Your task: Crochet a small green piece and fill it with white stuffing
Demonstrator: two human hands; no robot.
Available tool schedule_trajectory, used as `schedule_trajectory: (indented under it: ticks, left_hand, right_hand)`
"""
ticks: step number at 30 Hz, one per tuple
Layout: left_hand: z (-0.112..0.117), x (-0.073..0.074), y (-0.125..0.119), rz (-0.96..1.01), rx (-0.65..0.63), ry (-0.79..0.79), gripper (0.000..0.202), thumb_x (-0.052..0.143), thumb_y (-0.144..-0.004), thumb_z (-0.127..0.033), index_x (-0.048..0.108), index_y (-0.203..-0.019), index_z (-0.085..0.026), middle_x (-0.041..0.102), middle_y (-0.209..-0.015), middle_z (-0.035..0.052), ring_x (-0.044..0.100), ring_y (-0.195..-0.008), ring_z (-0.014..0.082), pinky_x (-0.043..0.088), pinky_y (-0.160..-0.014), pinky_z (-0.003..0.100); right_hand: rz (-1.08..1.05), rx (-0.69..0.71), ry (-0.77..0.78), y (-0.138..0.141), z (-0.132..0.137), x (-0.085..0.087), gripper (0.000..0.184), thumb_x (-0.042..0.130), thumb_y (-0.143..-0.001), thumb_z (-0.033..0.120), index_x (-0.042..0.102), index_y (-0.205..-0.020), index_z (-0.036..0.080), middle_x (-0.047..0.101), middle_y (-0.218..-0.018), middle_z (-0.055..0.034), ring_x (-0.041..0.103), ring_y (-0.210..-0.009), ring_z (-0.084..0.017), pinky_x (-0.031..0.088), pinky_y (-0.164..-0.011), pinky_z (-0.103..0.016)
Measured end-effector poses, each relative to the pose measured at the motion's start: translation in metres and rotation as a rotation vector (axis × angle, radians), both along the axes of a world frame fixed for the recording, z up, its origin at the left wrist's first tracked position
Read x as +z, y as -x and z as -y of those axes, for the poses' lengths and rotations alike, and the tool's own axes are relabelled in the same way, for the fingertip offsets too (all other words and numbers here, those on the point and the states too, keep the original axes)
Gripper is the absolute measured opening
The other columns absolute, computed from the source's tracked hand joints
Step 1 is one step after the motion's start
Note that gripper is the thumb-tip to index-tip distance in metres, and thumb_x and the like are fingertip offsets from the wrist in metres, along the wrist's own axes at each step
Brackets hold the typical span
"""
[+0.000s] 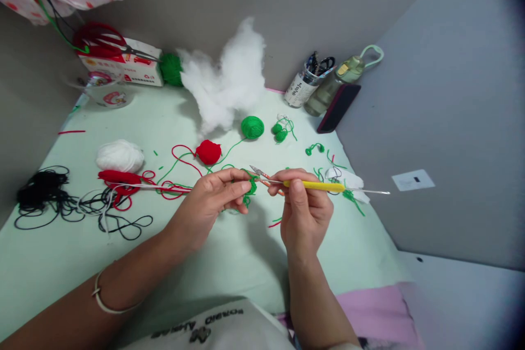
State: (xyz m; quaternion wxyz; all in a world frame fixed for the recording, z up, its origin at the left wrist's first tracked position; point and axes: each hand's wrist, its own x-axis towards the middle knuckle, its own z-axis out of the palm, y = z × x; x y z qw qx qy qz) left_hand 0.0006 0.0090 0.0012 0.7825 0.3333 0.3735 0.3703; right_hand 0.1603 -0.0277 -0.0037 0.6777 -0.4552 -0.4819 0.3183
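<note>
Both of my hands meet over the middle of the table. My left hand (221, 194) pinches a small piece of green crochet work (250, 191), partly hidden by the fingers. Gripped in my right hand (305, 213) is a double-ended crochet hook (320, 185) with a yellow handle; one metal tip points left into the green work, the other sticks out to the right. Small scissors with orange handles (259, 171) show just behind the hook; whether they touch my right fingers I cannot tell. Beyond the hands sits a green yarn ball (252, 127), its strand trailing leftward.
A red yarn ball (209, 152), a white yarn ball (120, 156) and tangled black cord (43, 188) lie to the left. White stuffing (232, 76) is at the back. A pen cup (301, 87), a bottle (340, 79) and a phone (339, 109) stand back right, near the wall.
</note>
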Motion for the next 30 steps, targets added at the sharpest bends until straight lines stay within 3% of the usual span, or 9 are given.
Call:
schedule_trajectory:
  ticks: [15,22,26,30]
  left_hand:
    - [0.000,-0.001,0.000,-0.008,0.020,-0.016,0.015,0.084,-0.081,-0.031,0.077,-0.086,-0.019,0.063,-0.073,-0.0033,0.057,-0.060,0.0099,0.049,-0.064,0.027]
    - [0.001,-0.005,-0.001,-0.021,0.015,-0.038,0.016,0.083,-0.083,-0.033,0.077,-0.089,-0.020,0.065,-0.074,-0.0020,0.058,-0.062,0.0106,0.048,-0.064,0.026]
    - [0.004,-0.002,-0.005,0.033,-0.029,-0.003,0.029,0.086,-0.080,-0.034,0.080,-0.104,-0.019,0.065,-0.079,-0.0010,0.055,-0.062,0.0094,0.049,-0.063,0.026]
    - [0.005,0.002,-0.003,0.077,-0.054,0.042,0.056,0.086,-0.081,-0.032,0.070,-0.134,-0.022,0.061,-0.074,-0.0040,0.052,-0.058,0.0075,0.047,-0.058,0.023]
  right_hand:
    - [0.092,-0.060,-0.024,0.001,0.000,0.001,0.018,0.059,-0.101,0.026,0.076,-0.094,0.025,0.070,-0.085,-0.0013,0.065,-0.069,-0.014,0.053,-0.066,-0.033]
    - [0.450,-0.117,-0.174,0.002,0.006,-0.004,0.026,0.057,-0.100,0.015,0.075,-0.110,0.030,0.076,-0.094,-0.0040,0.071,-0.087,-0.021,0.060,-0.072,-0.039]
    - [0.601,-0.139,-0.243,0.003,0.006,-0.009,0.032,0.060,-0.097,0.012,0.075,-0.118,0.032,0.077,-0.103,-0.0059,0.073,-0.095,-0.022,0.061,-0.081,-0.042]
    - [0.538,-0.089,-0.252,0.005,0.005,-0.008,0.034,0.062,-0.097,0.012,0.075,-0.120,0.032,0.077,-0.108,-0.0057,0.073,-0.099,-0.022,0.060,-0.084,-0.042]
